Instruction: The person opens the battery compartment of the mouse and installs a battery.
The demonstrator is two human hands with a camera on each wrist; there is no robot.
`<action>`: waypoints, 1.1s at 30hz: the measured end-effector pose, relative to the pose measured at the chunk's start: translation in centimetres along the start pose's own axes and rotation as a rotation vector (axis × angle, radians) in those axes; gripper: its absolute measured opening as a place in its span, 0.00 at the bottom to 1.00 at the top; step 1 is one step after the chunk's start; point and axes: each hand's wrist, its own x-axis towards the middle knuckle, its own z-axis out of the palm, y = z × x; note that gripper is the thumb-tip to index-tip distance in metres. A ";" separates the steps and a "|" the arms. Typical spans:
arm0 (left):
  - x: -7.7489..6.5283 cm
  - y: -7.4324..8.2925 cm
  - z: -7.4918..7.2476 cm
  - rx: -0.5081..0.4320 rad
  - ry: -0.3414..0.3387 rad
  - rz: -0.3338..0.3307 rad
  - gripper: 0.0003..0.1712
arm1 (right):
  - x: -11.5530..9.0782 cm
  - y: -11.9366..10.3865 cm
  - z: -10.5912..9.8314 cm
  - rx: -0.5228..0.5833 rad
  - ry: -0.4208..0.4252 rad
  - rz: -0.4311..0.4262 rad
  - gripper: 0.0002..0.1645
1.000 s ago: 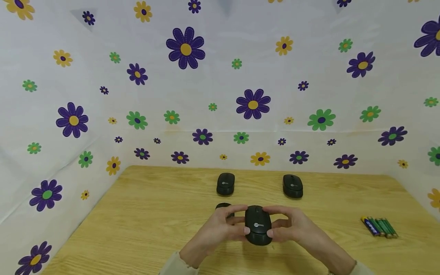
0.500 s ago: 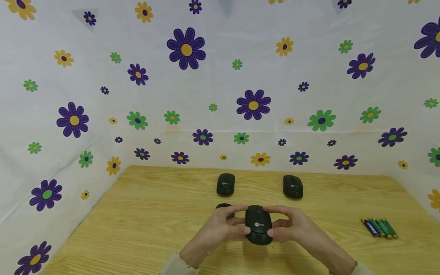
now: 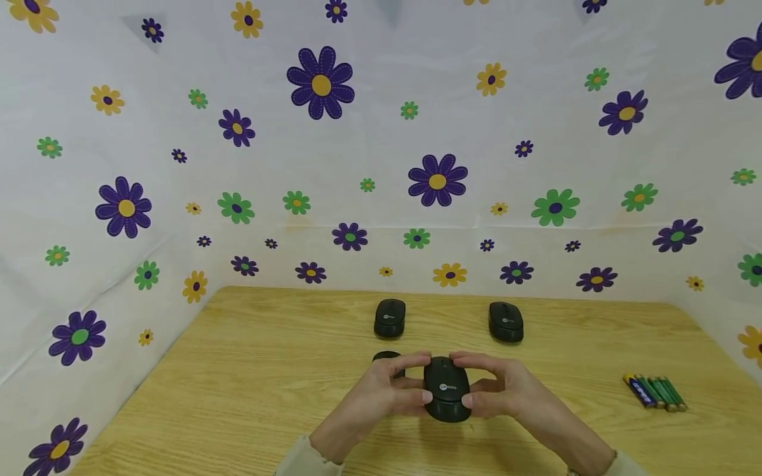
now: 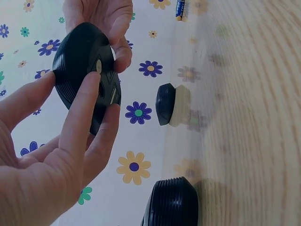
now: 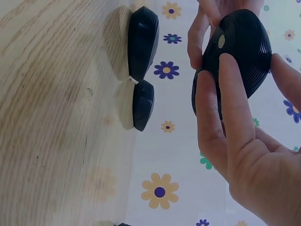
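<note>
A black computer mouse (image 3: 446,387) with a pale logo is held up over the table between both hands. My left hand (image 3: 378,396) grips its left side, thumb near the back and index finger by the front end. On the opposite side my right hand (image 3: 518,390) holds it in the same way. Both wrist views show fingertips against the underside of the mouse (image 4: 77,61), where a small round pale spot (image 5: 221,41) shows. Behind my left hand another black mouse (image 3: 387,355) is partly hidden.
Two more black mice rest farther back, one at the middle (image 3: 389,318) and one to the right (image 3: 506,322). Several batteries (image 3: 663,391), mostly green, lie side by side at the right of the wooden table (image 3: 238,370). A flower-patterned sheet (image 3: 381,145) surrounds it.
Both index fingertips have shifted slightly inward at the front end of the mouse. The mouse and hands otherwise stay in place.
</note>
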 end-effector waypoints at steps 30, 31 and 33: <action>-0.1 -0.1 0.1 0.042 0.005 0.065 0.25 | -0.1 -0.3 -0.3 0.014 -0.022 -0.061 0.27; 0.0 -0.1 0.1 0.046 0.009 0.062 0.24 | -0.1 -0.3 -0.2 0.021 -0.024 -0.060 0.27; 0.0 -0.1 0.2 0.063 0.014 0.059 0.23 | -0.1 -0.3 -0.2 0.042 -0.024 -0.055 0.26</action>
